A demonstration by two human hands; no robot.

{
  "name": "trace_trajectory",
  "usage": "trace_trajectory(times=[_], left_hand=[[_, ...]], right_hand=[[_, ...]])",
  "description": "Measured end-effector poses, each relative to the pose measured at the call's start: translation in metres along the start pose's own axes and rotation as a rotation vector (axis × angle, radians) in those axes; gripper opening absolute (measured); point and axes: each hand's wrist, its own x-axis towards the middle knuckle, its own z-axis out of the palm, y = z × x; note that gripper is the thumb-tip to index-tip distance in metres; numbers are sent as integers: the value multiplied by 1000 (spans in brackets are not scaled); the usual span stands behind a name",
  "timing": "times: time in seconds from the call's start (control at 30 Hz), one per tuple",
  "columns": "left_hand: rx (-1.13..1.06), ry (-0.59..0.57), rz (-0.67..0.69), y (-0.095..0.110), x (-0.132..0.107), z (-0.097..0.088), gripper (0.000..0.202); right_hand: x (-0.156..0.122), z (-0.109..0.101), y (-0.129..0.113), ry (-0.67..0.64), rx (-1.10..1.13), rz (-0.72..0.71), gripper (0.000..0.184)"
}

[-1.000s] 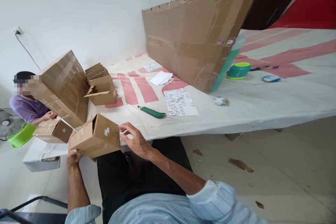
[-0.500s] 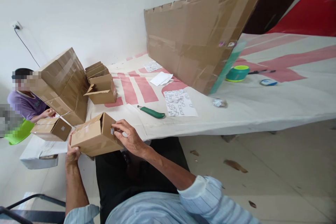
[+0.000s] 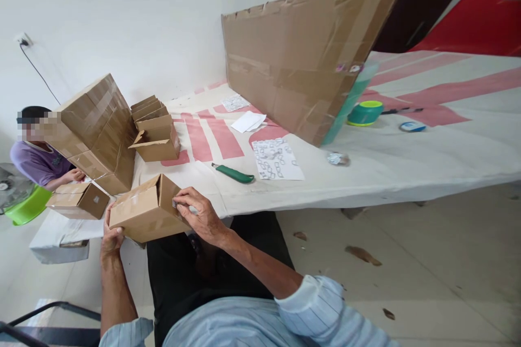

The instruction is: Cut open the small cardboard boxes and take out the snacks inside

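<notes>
I hold a small brown cardboard box (image 3: 142, 211) over my lap at the table's near edge. My left hand (image 3: 109, 234) grips its left end from below. My right hand (image 3: 199, 216) lies against the box's right face, with the fingertips pressed on a small white sticker (image 3: 175, 204) there. On the table lie a sheet of stickers (image 3: 277, 158) and a green-handled utility knife (image 3: 234, 173).
A stack of taped brown boxes (image 3: 100, 130) and open small boxes (image 3: 157, 138) stand at the table's left end. A big cardboard sheet (image 3: 301, 54) leans at the back. A green tape dispenser (image 3: 364, 113) lies to the right. A seated person (image 3: 38, 157) handles another box (image 3: 79, 200).
My right hand moved from just off the box onto its right face and now presses the sticker. The box has tilted slightly and sits a little lower.
</notes>
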Motion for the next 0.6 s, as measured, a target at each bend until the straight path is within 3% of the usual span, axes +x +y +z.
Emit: trace_trajectory(times=[0.4,0.6], left_hand=[[11,22,-2,6,-4,10,101],[161,-49,43,10,-8,34,102]], right_hand=[[2,-5,6,5,87,96,11],[10,-24,21,23,59,239,20]])
